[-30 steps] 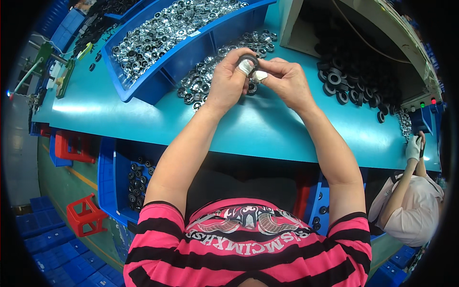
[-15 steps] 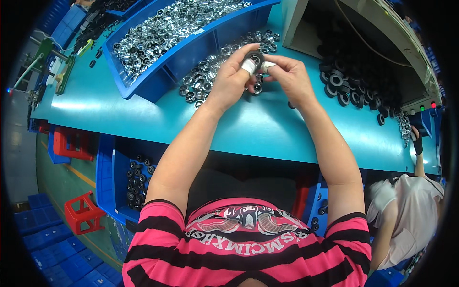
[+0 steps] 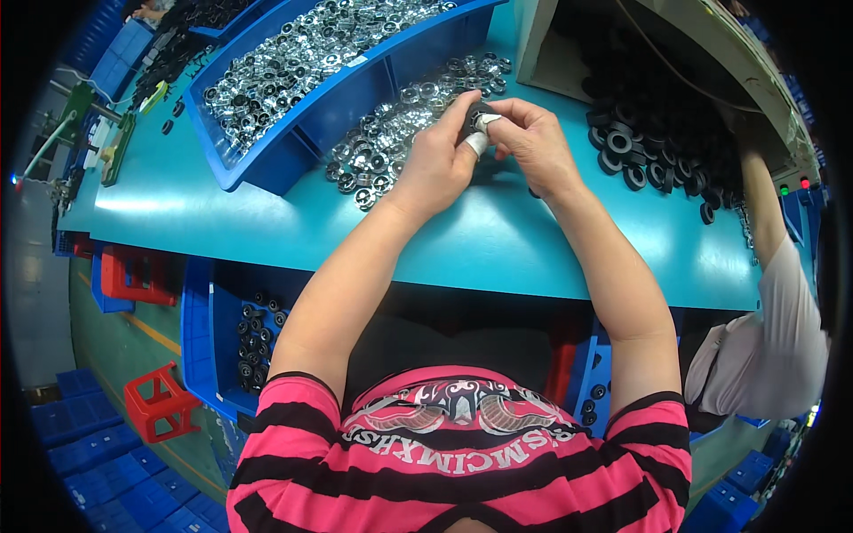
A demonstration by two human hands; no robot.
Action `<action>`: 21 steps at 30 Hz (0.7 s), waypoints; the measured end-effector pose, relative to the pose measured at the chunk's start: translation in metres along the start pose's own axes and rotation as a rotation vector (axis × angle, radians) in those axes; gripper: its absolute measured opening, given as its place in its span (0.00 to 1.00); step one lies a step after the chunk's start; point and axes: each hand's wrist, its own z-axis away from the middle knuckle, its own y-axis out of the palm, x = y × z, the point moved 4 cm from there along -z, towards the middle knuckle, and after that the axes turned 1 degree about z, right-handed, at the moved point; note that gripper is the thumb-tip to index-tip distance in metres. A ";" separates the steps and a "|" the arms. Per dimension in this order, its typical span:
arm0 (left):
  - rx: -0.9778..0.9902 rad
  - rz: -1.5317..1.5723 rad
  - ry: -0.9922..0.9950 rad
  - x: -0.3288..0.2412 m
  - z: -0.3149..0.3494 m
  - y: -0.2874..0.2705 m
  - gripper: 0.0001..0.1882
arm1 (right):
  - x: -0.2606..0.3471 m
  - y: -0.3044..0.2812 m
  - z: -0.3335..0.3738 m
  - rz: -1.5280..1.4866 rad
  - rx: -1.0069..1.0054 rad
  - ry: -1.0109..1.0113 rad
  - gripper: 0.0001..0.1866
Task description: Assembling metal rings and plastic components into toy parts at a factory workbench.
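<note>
Both hands meet above the teal table around a small wheel (image 3: 476,114), a black rubber ring with a shiny hub partly visible inside it. My left hand (image 3: 439,162) is closed on its left side, with white tape on the thumb. From the other side my right hand (image 3: 535,149) pinches it, its white-taped thumb pressed against the hub. Fingers hide much of the wheel. Beside my left hand lies a loose heap of shiny wheel hubs (image 3: 366,151). Black rubber rings (image 3: 634,158) are piled to the right of my right hand.
A divided blue bin (image 3: 267,169) full of shiny hubs stands at the back left. A pale box-like housing (image 3: 538,44) rises at the back right; a co-worker's arm (image 3: 762,195) reaches toward it. Below the table, a blue crate (image 3: 197,329) holds black wheels; a red stool (image 3: 160,401) stands left.
My hands have closed in on the wheel, the right thumb now over its hub. At the right, the co-worker's arm has stretched forward over the table toward the housing.
</note>
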 end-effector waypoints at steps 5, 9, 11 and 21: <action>-0.116 -0.105 0.193 -0.009 0.002 0.004 0.26 | -0.003 0.004 0.001 -0.164 -0.039 0.030 0.13; -0.140 -0.139 0.219 -0.011 0.003 0.003 0.25 | -0.001 0.006 0.003 -0.171 -0.050 0.014 0.11; -0.154 -0.168 0.229 -0.011 0.003 0.004 0.26 | 0.000 0.007 0.004 -0.172 -0.056 0.001 0.11; -0.191 -0.241 0.250 -0.012 0.003 0.008 0.27 | -0.004 0.006 0.004 -0.137 -0.097 -0.031 0.12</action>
